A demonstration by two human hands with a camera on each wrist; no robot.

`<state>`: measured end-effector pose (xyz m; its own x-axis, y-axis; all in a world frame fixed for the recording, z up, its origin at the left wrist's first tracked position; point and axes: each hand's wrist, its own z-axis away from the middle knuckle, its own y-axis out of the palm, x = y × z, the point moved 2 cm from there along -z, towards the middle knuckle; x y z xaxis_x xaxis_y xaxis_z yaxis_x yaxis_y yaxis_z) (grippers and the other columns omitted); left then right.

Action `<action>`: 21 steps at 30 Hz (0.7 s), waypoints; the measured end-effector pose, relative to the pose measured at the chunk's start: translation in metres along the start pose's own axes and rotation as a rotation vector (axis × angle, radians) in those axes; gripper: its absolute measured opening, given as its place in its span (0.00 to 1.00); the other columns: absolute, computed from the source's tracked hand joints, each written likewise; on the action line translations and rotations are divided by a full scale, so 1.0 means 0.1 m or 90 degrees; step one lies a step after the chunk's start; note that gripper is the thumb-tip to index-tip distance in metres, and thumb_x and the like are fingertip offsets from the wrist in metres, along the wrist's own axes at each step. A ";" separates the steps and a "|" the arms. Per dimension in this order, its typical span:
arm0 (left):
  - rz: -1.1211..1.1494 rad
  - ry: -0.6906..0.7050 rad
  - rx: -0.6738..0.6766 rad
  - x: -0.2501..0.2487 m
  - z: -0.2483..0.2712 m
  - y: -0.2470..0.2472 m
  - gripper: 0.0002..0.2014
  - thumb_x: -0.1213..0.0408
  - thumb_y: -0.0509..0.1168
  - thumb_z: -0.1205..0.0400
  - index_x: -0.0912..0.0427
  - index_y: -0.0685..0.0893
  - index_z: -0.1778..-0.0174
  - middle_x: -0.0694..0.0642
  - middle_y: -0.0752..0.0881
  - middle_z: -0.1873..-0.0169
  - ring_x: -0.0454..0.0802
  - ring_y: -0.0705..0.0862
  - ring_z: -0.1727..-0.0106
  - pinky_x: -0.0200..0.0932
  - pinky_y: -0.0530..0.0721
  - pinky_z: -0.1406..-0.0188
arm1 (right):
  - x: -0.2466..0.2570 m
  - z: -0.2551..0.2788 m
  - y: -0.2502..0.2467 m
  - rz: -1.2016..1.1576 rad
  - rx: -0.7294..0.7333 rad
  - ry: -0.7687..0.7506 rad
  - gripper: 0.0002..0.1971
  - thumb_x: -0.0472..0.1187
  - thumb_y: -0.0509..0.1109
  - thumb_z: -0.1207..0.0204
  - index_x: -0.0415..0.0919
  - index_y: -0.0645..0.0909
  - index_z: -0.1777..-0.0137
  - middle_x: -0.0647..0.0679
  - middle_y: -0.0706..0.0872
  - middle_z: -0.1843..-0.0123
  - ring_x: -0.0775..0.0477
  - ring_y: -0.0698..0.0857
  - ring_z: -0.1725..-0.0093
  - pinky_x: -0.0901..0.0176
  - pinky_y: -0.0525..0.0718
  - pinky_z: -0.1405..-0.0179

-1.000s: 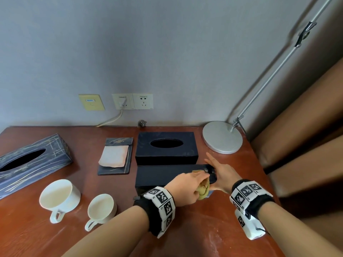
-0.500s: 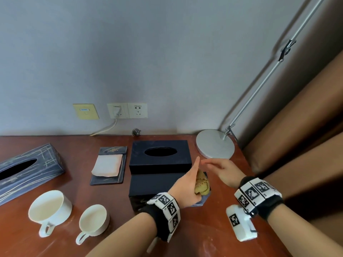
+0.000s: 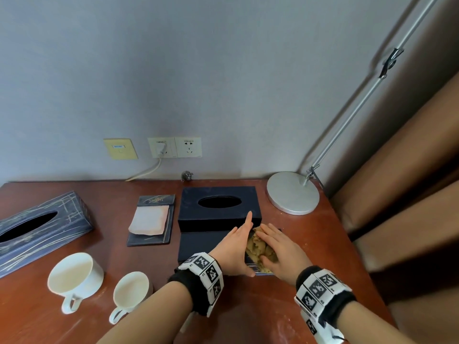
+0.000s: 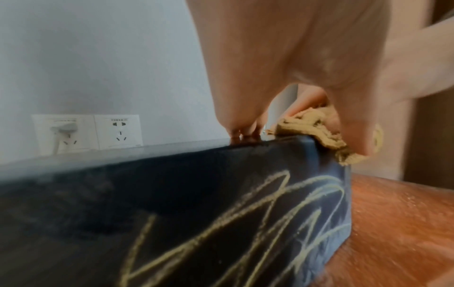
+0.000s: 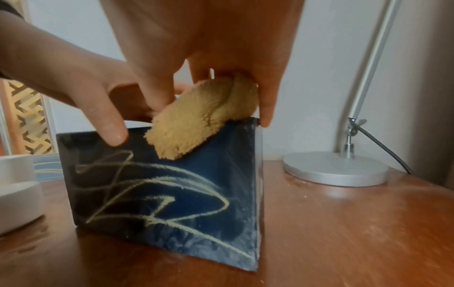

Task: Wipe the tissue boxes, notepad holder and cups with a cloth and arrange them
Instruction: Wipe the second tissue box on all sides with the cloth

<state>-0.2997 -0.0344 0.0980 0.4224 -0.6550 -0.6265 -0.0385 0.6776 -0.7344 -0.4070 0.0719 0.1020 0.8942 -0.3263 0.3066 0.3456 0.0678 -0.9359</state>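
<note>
My right hand (image 3: 280, 254), lower centre of frame: fingers (image 5: 266, 108) curled over yellow cloth (image 3: 260, 249), pressing it onto right end of scribble-patterned tissue box (image 5: 162, 186). My left hand (image 3: 236, 247): fingers straight, bracing box top. Box long axis runs left-right; unwiped length lies leftward.

Light: soft, even and fairly bright in the head view; no hard glare.
Shadows: a faint one on the wall (image 3: 223, 70) beside the lamp arm (image 3: 360, 100); short soft ones under the cups (image 3: 74, 276) on the desk (image 3: 310, 244).
Sheen: dull highlights on the desk in both wrist views.
Distortion: wide-angle bending; the lamp arm bows towards the head view's right edge.
Blur: left wrist view soft throughout, the left hand (image 4: 282, 58) and nearest tissue box (image 4: 172, 203) smeared; right wrist view sharper on the cloth (image 5: 203, 116), its edges smeared.
</note>
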 end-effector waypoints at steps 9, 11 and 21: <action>-0.071 -0.036 0.033 -0.02 0.02 -0.02 0.62 0.59 0.79 0.32 0.54 0.33 0.18 0.52 0.59 0.19 0.55 0.54 0.18 0.49 0.57 0.20 | -0.53 0.18 -0.14 -0.098 -0.094 0.080 0.21 0.32 0.69 0.28 0.46 0.81 0.34 0.49 0.80 0.30 0.52 0.76 0.28 0.66 0.69 0.27; -0.098 -0.030 0.023 -0.04 -0.01 -0.02 0.61 0.58 0.78 0.31 0.56 0.35 0.18 0.54 0.65 0.22 0.55 0.60 0.21 0.48 0.59 0.20 | -0.67 0.20 -0.18 -0.091 -0.079 0.180 0.20 0.35 0.68 0.26 0.47 0.81 0.35 0.48 0.85 0.35 0.49 0.81 0.35 0.63 0.76 0.33; -0.145 0.007 -0.053 -0.19 -0.33 0.16 0.52 0.50 0.70 0.26 0.55 0.39 0.17 0.52 0.72 0.30 0.52 0.70 0.29 0.51 0.54 0.21 | -0.73 0.24 0.21 -0.221 -0.078 0.309 0.20 0.36 0.67 0.26 0.50 0.81 0.35 0.49 0.87 0.39 0.47 0.82 0.37 0.61 0.78 0.36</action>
<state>-0.3385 -0.0218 0.0897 0.4188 -0.7919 -0.4443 -0.0174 0.4822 -0.8759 -0.4581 0.1194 0.0641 0.4936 -0.7044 0.5101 0.5329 -0.2186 -0.8175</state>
